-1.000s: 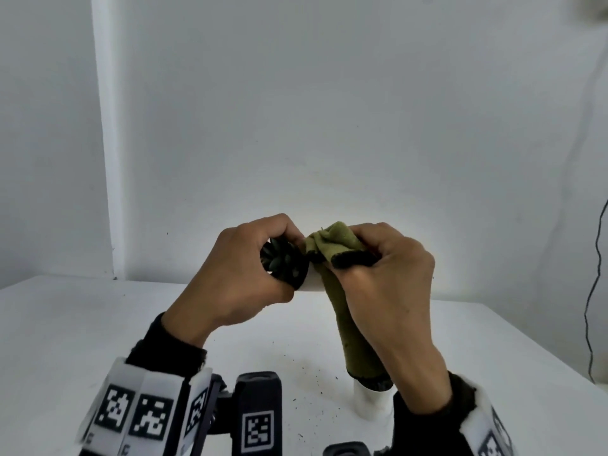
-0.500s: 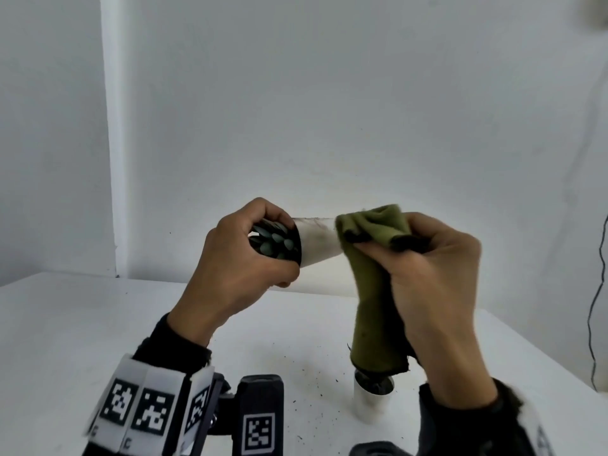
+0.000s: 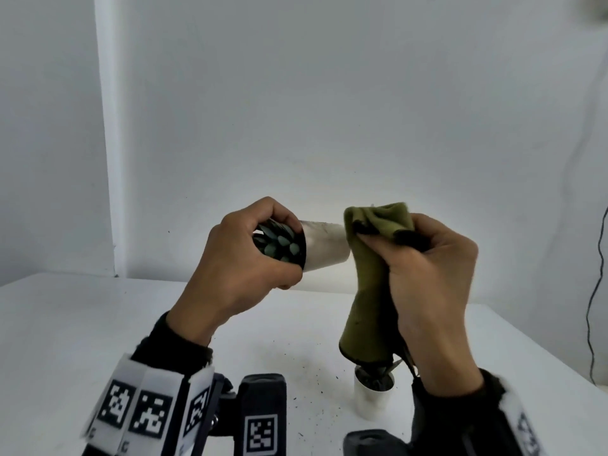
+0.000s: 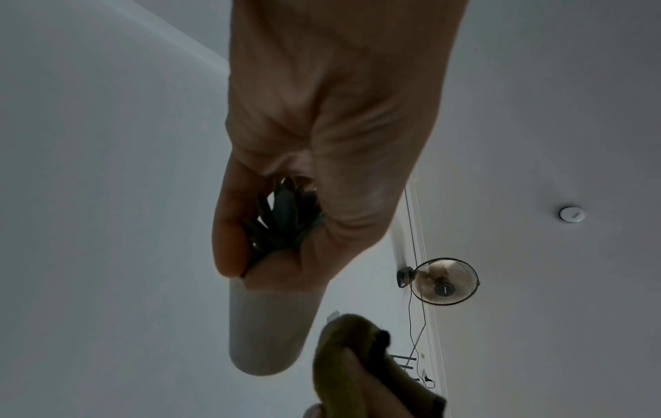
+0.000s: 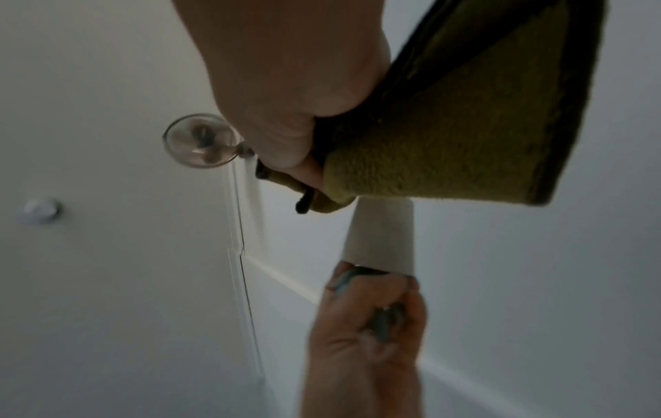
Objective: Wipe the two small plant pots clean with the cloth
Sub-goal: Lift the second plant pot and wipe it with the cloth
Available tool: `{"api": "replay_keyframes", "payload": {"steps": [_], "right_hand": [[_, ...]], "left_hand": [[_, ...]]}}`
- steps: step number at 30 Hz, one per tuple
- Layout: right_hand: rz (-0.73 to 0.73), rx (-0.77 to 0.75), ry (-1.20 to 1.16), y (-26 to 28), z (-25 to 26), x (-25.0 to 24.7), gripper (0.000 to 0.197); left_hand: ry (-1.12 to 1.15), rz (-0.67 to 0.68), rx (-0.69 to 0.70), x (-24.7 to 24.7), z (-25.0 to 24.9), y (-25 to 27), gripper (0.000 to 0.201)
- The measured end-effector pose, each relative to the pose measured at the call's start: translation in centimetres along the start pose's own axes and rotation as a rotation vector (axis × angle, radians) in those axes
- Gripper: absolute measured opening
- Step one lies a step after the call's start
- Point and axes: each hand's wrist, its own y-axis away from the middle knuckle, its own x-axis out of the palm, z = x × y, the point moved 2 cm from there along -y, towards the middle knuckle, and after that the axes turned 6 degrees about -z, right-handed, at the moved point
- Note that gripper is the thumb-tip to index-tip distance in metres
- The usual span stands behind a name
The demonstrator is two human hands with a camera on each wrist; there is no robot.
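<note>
My left hand (image 3: 250, 258) grips a small white plant pot (image 3: 324, 243) by its rim, lying sideways in the air with its base to the right; dark green succulent leaves (image 3: 276, 245) show inside my fingers. My right hand (image 3: 424, 261) pinches an olive-green cloth (image 3: 378, 222) bunched against the pot's base, and the rest of the cloth (image 3: 365, 324) hangs down. A second white pot (image 3: 373, 398) stands on the table under the cloth. The held pot (image 4: 264, 331) and cloth (image 4: 357, 364) also show in the left wrist view; the right wrist view has the pot (image 5: 381, 234) and the cloth (image 5: 447, 135).
Dark soil crumbs (image 3: 309, 366) are scattered over the white table (image 3: 65, 324) between my arms. White walls close off the back and left. A black cable (image 3: 595, 304) hangs at the right edge. A wall fan (image 4: 443, 281) shows in the left wrist view.
My right hand has slid the cloth rightward along the pot, from around its body to its base, baring the white side. Both hands have risen slightly.
</note>
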Motion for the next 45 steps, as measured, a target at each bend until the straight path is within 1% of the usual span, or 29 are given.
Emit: {"api": "replay_keyframes", "payload": {"steps": [1,3,6,8,11,13,15,18,19,21,24,28,30,32,33,35,37,39,40,42,44,45], "right_hand": [[0.001,0.047,-0.069,-0.1,0.3,-0.3,0.016],[0.049,0.059,-0.107,0.0,1.0,-0.5,0.017],[0.171,-0.043,-0.018,0.6,1.5,0.2,0.017],[0.205,-0.129,0.099,1.1,1.2,0.9,0.018],[0.126,-0.252,0.234,1.2,0.3,1.3,0.017],[0.05,-0.275,0.268,0.9,-0.2,1.2,0.015],[-0.014,-0.201,0.238,0.3,-0.6,0.7,0.016],[-0.079,0.004,-0.009,-0.5,-0.6,-0.3,0.016],[-0.089,0.045,-0.066,-0.6,-0.4,-0.6,0.018],[-0.086,0.054,-0.072,-0.8,0.0,-0.9,0.017],[-0.053,-0.028,0.06,-0.5,0.0,-0.7,0.009],[-0.009,-0.251,0.339,0.0,-0.7,0.4,0.014],[-0.026,-0.353,0.402,0.4,-0.8,0.9,0.014],[-0.028,-0.397,0.43,0.8,-0.8,1.2,0.012],[-0.014,-0.393,0.427,0.9,-0.7,1.3,0.014],[0.062,-0.314,0.388,0.9,-0.6,1.2,0.015],[0.188,-0.171,0.297,0.6,-0.2,1.0,0.012],[0.278,-0.012,0.093,0.5,0.5,0.8,0.013],[0.278,0.051,-0.019,0.5,0.8,0.6,0.015],[0.179,0.08,-0.131,0.2,1.1,0.1,0.018],[0.047,0.04,-0.091,-0.3,1.0,-0.6,0.02],[0.006,0.021,-0.04,-0.5,0.9,-0.9,0.019]], "left_hand": [[0.006,-0.012,-0.009,0.0,0.2,-0.1,0.044],[0.025,-0.027,-0.019,-0.1,0.4,-0.2,0.044],[0.042,-0.034,-0.004,0.0,0.1,-0.1,0.045],[0.036,-0.034,0.019,0.0,-0.2,0.1,0.044],[0.004,-0.037,0.05,-0.3,-0.3,0.1,0.043],[-0.022,-0.03,0.07,-0.3,-0.4,0.1,0.043],[-0.031,-0.036,0.087,-0.1,-0.5,0.1,0.041],[-0.054,-0.08,0.119,0.1,-0.4,0.1,0.039],[-0.074,-0.093,0.129,0.2,-0.3,0.1,0.038],[-0.103,-0.106,0.144,0.2,-0.1,0.1,0.04],[-0.137,-0.099,0.16,0.7,-0.1,0.3,0.043],[-0.165,-0.084,0.203,1.2,-0.6,0.6,0.045],[-0.175,-0.081,0.202,1.4,-0.6,0.7,0.047],[-0.173,-0.075,0.189,1.8,-0.6,0.8,0.048],[-0.178,-0.071,0.187,1.9,-0.7,0.8,0.048],[-0.203,-0.063,0.184,1.8,-0.6,0.8,0.049],[-0.202,-0.061,0.16,1.5,-0.4,0.7,0.047],[-0.156,-0.06,0.12,1.1,-0.2,0.5,0.046],[-0.132,-0.058,0.106,1.0,-0.1,0.5,0.046],[-0.114,-0.057,0.1,0.9,-0.1,0.4,0.045],[-0.11,-0.068,0.108,0.9,-0.1,0.4,0.044],[-0.107,-0.07,0.112,0.9,-0.1,0.4,0.044]]}}
